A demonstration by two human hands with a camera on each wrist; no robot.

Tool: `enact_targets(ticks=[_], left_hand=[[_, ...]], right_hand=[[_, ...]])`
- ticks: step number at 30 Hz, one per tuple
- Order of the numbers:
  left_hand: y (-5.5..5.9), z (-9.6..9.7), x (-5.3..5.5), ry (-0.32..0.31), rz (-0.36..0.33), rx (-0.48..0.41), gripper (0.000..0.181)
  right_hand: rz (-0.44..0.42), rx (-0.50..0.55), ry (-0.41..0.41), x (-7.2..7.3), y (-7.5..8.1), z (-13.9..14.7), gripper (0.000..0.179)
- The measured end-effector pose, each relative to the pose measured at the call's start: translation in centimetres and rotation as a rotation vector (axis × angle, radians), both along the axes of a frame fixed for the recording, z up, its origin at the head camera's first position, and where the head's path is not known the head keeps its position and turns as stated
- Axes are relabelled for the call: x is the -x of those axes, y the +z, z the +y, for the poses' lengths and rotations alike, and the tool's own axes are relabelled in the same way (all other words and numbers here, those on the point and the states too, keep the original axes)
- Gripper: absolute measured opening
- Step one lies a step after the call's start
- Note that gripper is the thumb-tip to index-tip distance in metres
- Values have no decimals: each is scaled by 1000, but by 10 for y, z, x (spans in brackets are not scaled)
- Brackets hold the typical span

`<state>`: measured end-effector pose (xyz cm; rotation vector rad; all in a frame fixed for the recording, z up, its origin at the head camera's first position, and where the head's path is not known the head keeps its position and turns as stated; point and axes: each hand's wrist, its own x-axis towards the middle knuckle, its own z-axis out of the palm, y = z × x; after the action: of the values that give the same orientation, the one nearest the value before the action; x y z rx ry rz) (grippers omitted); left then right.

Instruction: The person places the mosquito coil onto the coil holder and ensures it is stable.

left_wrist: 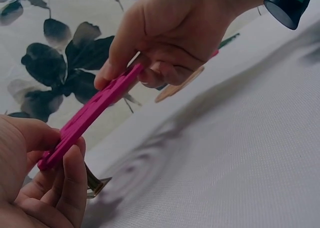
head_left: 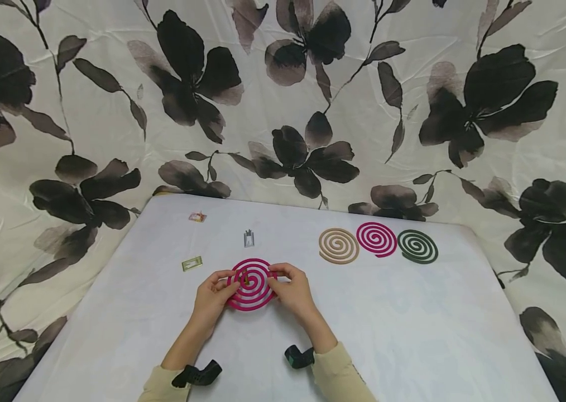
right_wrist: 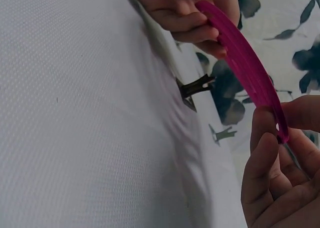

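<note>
Both hands hold a pink mosquito coil (head_left: 249, 307) over the front middle of the white table. My left hand (head_left: 211, 298) pinches its left edge between thumb and fingers. On the opposite edge, my right hand (head_left: 294, 289) pinches it the same way. The wrist views show the coil tilted and raised, with its shadow on the cloth. Beneath it, a small metal coil stand (right_wrist: 195, 88) stands on the table, its prong pointing up; in the left wrist view the fingers partly hide this stand (left_wrist: 95, 184).
Farther back lie a silver stand (head_left: 249, 239), a yellow-green metal piece (head_left: 192, 263) and a small reddish-gold piece (head_left: 197, 216). To the right, a tan coil (head_left: 339, 245), another pink coil (head_left: 376, 239) and a green coil (head_left: 417, 246) lie in a row. A floral cloth (head_left: 363, 111) hangs behind.
</note>
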<state>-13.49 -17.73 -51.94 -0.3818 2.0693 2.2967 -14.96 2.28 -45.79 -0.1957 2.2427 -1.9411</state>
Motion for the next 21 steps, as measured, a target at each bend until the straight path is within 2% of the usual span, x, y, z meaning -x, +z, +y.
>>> enact_targets(ticks=[5, 8, 14, 21], left_hand=[[3, 0, 0, 5, -18, 3, 33], [-6, -2, 3, 16, 3, 11, 33], [-6, -4, 3, 19, 27, 11, 31], [-5, -7, 3, 10, 22, 35, 31]], right_hand=[[-11, -1, -1, 1, -1, -1, 23], [-10, 0, -2, 1, 0, -2, 23], [-1, 1, 3, 1, 3, -4, 23], [-9, 9, 1, 2, 4, -7, 23]])
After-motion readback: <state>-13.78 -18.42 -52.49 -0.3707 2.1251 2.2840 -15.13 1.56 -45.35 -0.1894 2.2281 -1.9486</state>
